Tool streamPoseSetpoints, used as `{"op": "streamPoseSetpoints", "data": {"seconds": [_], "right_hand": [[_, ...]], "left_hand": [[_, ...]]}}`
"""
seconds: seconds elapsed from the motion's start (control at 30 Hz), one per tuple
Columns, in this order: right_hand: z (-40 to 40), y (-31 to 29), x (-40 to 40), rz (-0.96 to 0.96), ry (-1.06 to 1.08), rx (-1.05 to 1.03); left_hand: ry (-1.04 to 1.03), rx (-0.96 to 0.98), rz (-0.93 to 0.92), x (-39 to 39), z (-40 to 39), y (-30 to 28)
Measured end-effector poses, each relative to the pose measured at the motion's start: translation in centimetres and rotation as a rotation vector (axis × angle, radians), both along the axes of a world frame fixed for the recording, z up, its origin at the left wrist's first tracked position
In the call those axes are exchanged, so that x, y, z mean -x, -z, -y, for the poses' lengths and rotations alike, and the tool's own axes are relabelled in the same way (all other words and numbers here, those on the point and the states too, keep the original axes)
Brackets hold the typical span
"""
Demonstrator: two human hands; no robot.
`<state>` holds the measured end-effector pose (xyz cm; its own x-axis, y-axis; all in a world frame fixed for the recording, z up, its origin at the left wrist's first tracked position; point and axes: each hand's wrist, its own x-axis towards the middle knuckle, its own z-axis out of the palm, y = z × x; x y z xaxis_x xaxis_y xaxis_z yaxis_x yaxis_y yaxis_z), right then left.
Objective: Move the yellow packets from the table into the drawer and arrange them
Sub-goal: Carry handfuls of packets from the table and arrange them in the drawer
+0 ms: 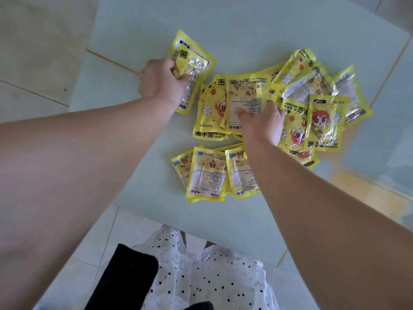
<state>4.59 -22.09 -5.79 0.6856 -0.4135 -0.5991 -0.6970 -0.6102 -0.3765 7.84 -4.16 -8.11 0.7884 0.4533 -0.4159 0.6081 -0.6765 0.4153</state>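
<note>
1. Surface: the bench (pixel 245 30) has a pale green glossy top. It fills the middle of the head view, and its near edge runs just above the person's lap.
2. Room: light floor tiles (pixel 33 52) lie to the left of the bench and below its near edge. A thin wooden strip shows at the left bench edge and another at the right.
3. Packets: the yellow packets (pixel 297 113) lie on the bench in a loose overlapping pile, some face up with a cartoon figure, some face down with printed text. The drawer is not in view.
4. Near group: three or four packets (pixel 206 173) lie side by side, overlapping, nearest the person and slightly apart from the main pile.
5. Left hand (pixel 162 82): closed in a fist around a small stack of packets (pixel 192 63), held at the left end of the pile. The stack points away from the person. A ring shows on one finger.
6. Right hand (pixel 262 121): palm down on the main pile, fingers partly spread, fingertips pressing a face-down packet (pixel 245 95). Whether it grips that packet cannot be told.
7. Obstructions: the right forearm crosses over the near group and hides part of its right packet. Both forearms cover much of the lower view.
8. Other items: a white garment with black dots (pixel 212 276) and a black cloth (pixel 125 276) appear at the bottom, below the bench edge.
</note>
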Motion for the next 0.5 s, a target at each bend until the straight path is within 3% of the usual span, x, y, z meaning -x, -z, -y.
{"op": "streamPoseSetpoints", "data": {"seconds": [0.2,0.37,0.5], "right_hand": [[0.5,-0.4,0.1,0.108,0.099,-0.052],[1.4,-1.2,0.8,0.196,0.225,-0.172],[3.4,-2.5,0.7,0.19,0.341,-0.288]], "left_hand": [[0.0,-0.037,0.049,0.5,-0.1,-0.9],[-0.192,0.22,0.014,1.6,-0.6,-1.9],[-0.258,0.264,-0.027,2.1,-1.7,-3.0]]}}
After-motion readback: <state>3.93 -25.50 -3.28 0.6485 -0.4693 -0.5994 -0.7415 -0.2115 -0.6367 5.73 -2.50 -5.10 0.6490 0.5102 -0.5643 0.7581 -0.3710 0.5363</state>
